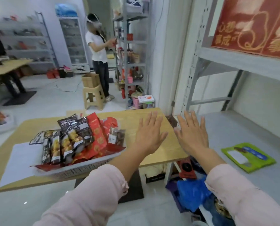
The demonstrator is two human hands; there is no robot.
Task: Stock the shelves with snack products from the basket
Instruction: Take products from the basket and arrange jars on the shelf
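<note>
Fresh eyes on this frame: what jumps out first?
The left hand and right hand hover spread flat and empty above the right end of the wooden table. Left of them a white basket heaped with snack packets sits on it. One green packet lies on the grey shelf at right.

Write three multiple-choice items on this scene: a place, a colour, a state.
1. The basket stands on: A the wooden table; B the floor; C a stool.
2. The flat packet on the grey shelf is: A red; B green; C black.
3. The left hand and right hand are: A both open, empty; B both gripping packets; C lifting the basket.
Answers: 1 A, it sits on that table; 2 B, its wrapper is bright green; 3 A, fingers are spread, holding nothing.
</note>
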